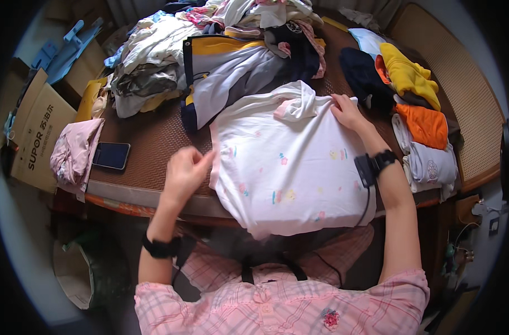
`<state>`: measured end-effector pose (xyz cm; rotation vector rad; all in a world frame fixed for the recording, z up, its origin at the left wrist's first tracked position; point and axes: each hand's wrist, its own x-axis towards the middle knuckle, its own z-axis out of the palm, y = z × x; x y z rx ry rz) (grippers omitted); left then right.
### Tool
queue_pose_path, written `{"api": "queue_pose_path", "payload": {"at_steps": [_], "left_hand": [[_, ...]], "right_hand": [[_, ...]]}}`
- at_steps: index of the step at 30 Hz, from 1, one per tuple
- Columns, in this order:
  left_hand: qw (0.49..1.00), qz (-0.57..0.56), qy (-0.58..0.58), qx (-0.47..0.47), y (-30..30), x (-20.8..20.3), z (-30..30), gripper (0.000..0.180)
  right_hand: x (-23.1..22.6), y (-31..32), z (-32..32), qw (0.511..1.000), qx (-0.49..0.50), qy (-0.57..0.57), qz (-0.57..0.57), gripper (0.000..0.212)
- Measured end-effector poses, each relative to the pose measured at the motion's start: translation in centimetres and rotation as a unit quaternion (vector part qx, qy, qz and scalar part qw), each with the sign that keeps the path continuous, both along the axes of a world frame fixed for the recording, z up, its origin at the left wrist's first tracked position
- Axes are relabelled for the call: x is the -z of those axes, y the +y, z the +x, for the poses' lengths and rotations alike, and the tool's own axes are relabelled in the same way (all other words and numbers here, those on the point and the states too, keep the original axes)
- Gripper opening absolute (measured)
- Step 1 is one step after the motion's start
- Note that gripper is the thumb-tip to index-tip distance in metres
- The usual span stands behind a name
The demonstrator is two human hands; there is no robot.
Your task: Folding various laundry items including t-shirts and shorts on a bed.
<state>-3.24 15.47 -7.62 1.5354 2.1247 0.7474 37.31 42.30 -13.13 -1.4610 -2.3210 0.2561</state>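
A white shirt (288, 178) with small coloured prints and pink edging lies spread before me, its near edge hanging over the table's front. At its left side, my left hand (184, 173) is closed, the fingertips pinching the pink hem. My right hand (346, 113) grips the shirt's far right corner between thumb and fingers. Part of the far edge, with a pink-trimmed piece, is folded over and crumpled. Both wrists wear black straps with small devices, and a cable from the right one runs down over the shirt.
A large clothes heap (154, 61) covers the far left; a grey, navy and yellow garment (232, 72) lies before it. Folded clothes (427, 128) line the right. A phone (111, 155) and folded pink clothing (75, 153) lie left, near a cardboard box (36, 131).
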Motion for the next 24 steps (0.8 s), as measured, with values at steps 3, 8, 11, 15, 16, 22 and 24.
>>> {"api": "queue_pose_path", "payload": {"at_steps": [3, 8, 11, 15, 16, 22, 24], "left_hand": [[0.992, 0.087, 0.088, 0.010, -4.5, 1.2, 2.9, 0.043], [0.989, 0.132, 0.043, -0.055, -6.1, 2.6, 2.3, 0.025], [0.988, 0.138, 0.010, -0.067, -6.8, 2.4, 0.6, 0.027], [0.991, 0.113, 0.030, -0.062, -6.6, 0.2, 3.4, 0.031], [0.981, 0.189, 0.034, -0.022, -6.3, 0.0, 4.3, 0.031], [0.933, 0.311, 0.051, 0.174, -2.1, 0.4, 11.5, 0.023], [0.940, 0.248, 0.163, 0.166, -0.2, 4.0, 11.3, 0.032]], "right_hand": [[-2.2, -8.2, -1.5, 0.989, 0.045, -0.141, 0.004, 0.061], [-0.3, -12.3, -0.2, 0.995, 0.030, -0.091, 0.025, 0.058], [-0.1, -12.4, -0.1, 0.996, 0.047, -0.071, 0.035, 0.058], [-0.3, -12.5, 1.2, 0.998, 0.042, -0.049, 0.006, 0.057], [-1.1, -13.1, 1.6, 0.998, 0.058, -0.012, -0.029, 0.055], [-1.2, -23.8, -9.4, 0.975, -0.078, 0.086, 0.187, 0.034], [-0.5, -26.9, -12.8, 0.991, -0.109, 0.040, 0.072, 0.048]]}}
